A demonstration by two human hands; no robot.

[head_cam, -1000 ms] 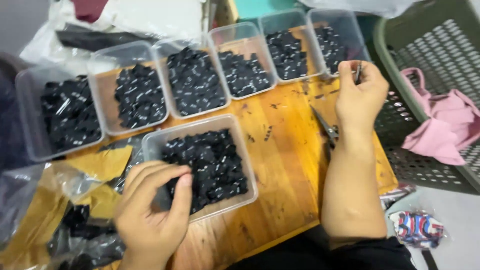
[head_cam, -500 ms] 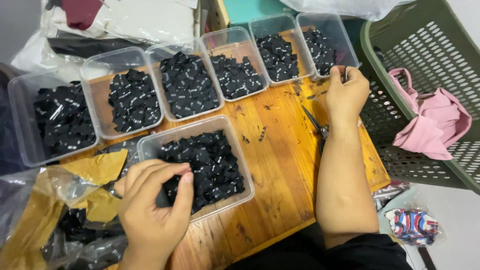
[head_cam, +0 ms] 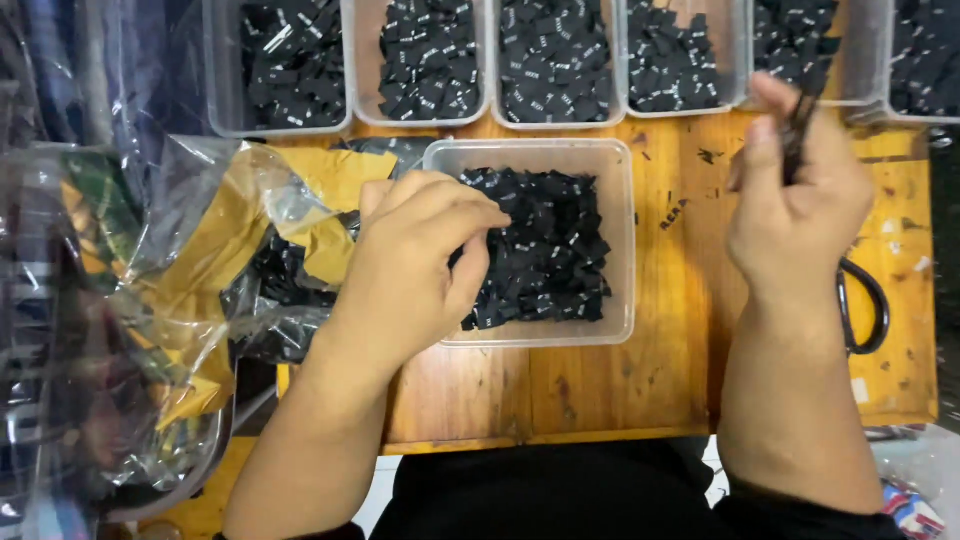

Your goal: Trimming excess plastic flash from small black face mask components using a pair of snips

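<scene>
My left hand (head_cam: 410, 270) reaches into a clear plastic tub (head_cam: 622, 250) of small black fabric labels (head_cam: 550, 250), fingertips pinched among them; I cannot tell whether a label is gripped. My right hand (head_cam: 800, 210) hovers over the wooden board (head_cam: 680, 380), right of the tub, thumb and fingers closed on a thin stack of black labels (head_cam: 797, 130).
A row of several clear tubs (head_cam: 225, 70) with black labels lines the far edge. Black-handled scissors (head_cam: 868, 310) lie on the board under my right wrist. Crinkled clear plastic bags (head_cam: 150, 300) with yellow paper and more black pieces fill the left side.
The camera has tilted down and closer, so the green basket and pink cloth left the view. My right hand drew back from the far tubs towards me. My left hand stays in the near tub.
</scene>
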